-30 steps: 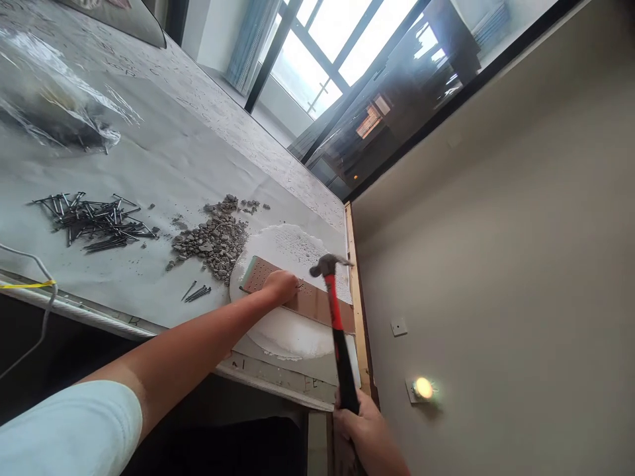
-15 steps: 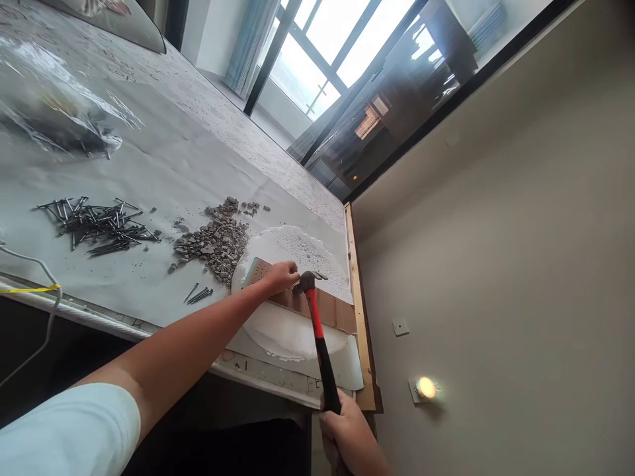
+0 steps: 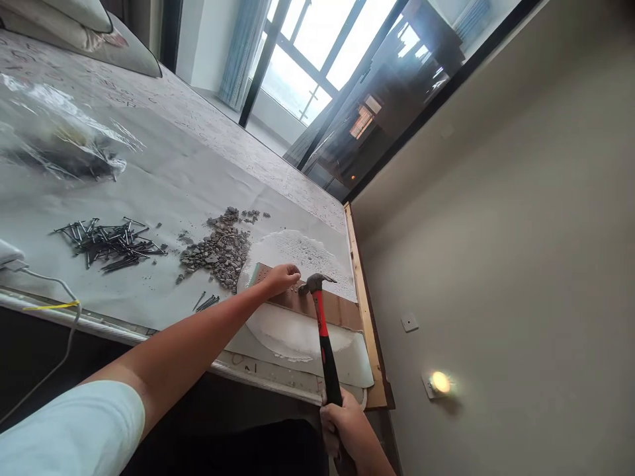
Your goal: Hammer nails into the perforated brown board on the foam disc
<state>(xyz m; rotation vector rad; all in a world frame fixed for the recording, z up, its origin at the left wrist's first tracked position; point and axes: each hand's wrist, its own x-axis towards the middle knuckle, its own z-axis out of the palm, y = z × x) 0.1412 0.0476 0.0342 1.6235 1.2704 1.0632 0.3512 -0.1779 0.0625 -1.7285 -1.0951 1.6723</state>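
Jutting from the right grip (image 3: 341, 421), the hammer (image 3: 324, 334) extends over the board (image 3: 346, 313).

A claw hammer with a dark metal head and a red-and-black handle (image 3: 326, 350) is gripped low by the right hand (image 3: 342, 420). Its head overlaps a long brown rectangular board with small holes (image 3: 337, 312); whether they touch is unclear. The board lies flat across a round white slab with a rough, pitted surface (image 3: 278, 336). The left hand (image 3: 284, 277), fingers curled, is at the board's holed end; anything pinched there is too small to tell. Slim dark metal nails (image 3: 208, 303) lie left of the board.
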